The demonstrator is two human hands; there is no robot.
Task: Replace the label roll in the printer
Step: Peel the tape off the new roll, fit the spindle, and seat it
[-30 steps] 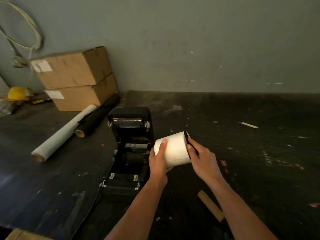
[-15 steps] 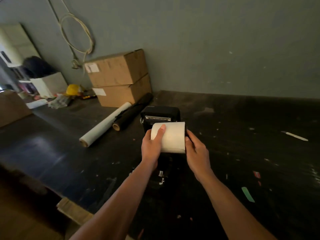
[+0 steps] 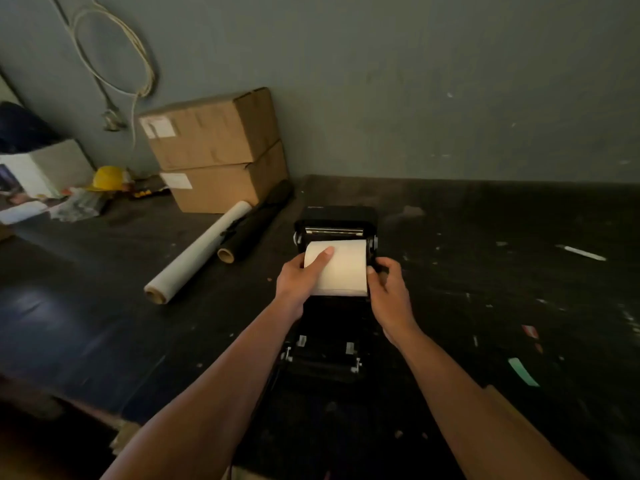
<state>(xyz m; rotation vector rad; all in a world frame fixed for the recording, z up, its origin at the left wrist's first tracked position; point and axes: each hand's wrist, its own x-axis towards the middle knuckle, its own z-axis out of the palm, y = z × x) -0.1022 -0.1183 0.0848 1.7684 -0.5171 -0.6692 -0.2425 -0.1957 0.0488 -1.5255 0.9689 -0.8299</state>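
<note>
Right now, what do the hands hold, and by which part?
The label roll, by its two ends: left hand with thumb across its curved face, right hand at the other end.

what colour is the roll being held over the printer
Plain white to cream label roll, seen best in the head view.

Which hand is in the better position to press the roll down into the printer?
The left hand, probably. Its thumb lies across the top of the roll, so it can push down. The right hand only grips the roll's end, beside the printer wall.
</note>
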